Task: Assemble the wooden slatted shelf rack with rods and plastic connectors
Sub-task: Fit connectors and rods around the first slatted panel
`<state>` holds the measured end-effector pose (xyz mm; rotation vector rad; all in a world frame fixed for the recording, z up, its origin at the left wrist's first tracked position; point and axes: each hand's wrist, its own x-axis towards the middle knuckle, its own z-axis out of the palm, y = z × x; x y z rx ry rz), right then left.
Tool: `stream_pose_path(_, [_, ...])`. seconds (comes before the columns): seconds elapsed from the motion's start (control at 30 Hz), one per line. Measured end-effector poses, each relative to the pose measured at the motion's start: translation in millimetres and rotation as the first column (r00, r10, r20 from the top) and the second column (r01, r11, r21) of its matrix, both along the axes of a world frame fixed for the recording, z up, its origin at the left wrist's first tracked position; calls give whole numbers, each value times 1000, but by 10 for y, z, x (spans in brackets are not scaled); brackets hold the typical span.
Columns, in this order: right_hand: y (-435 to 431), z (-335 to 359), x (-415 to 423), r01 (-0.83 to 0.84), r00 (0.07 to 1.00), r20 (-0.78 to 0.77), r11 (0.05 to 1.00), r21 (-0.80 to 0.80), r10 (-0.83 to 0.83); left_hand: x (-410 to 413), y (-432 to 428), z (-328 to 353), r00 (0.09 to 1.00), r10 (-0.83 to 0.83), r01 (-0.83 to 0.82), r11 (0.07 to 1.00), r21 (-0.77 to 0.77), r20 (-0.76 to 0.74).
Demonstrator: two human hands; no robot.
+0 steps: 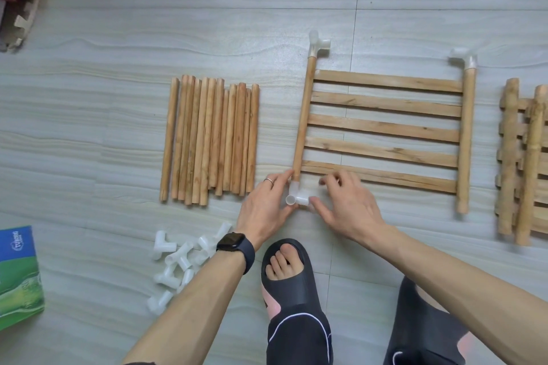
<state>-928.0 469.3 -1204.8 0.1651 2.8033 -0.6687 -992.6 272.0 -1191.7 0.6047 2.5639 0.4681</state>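
The slatted shelf panel (382, 127) lay flat on the floor (207, 24), and work was on its 7 o'clock corner. There a white plastic connector (298, 198) sat on the near end of the left side rod (303, 121). The left grip (264, 201) grasped that joint, thumb under the connector and fingers reaching up along the rod end. The right grip (347, 204) had its thumb tip against the connector's side socket. Its fingers were loosely curled over the nearest slat, and blur there left it impossible to tell whether it grasped anything.

Connectors were already fitted at the panel's 11 o'clock corner (318, 45) and its 1 o'clock corner (464, 61). The 5 o'clock rod end (462, 207) was bare. By that count the step in hand was seating the third corner piece.

The next move probably called for checking that this connector was pushed fully home with its sockets square to the panel. Then one piece from the loose connectors (184, 264), at 8 o'clock from the hands, would go to the bare corner. The spare rods (210, 139) lay at 9 o'clock of the panel, and more slatted panels (525, 163) were stacked at 3 o'clock.
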Motion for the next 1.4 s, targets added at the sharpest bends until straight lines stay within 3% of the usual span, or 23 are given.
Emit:
stream_pose_path(0.07, [122,-19,-54,-52,997,-42,990,132,58,-90,1,-23,984,-150,143,987,-80,-94])
stream_pose_path(0.17, [199,-45,-151,-105,994,14,969,225,105,-286,53,-44,931,-353,326,919,-220,-97])
stream_pose_path(0.3, [280,-28,-271,-141,988,-30,969,205,150,-469,103,-61,877,-477,441,849,-291,-63])
stream_pose_path(0.53, [530,0,-357,-386,899,-118,889,245,423,-451,153,7,851,-513,469,839,-276,-111])
stream_pose_path(0.67, [612,-13,-471,-481,858,-48,832,278,512,-440,149,13,791,-541,481,838,-258,-284])
stream_pose_path(0.8, [638,-29,-499,-519,839,-31,816,256,543,-681,157,-44,752,-638,544,743,-391,-166])
stream_pose_path(0.9, [678,-33,-502,-520,837,-45,819,243,545,-789,234,-96,718,-684,591,697,-406,-127])
stream_pose_path(1.1, [737,-27,-505,-513,830,-108,825,235,547,-817,291,-135,652,-715,643,698,-317,-251])
stream_pose_path(1.4, [742,-32,-516,-461,844,-176,854,241,506,-797,375,-112,676,-715,628,685,-370,-177])
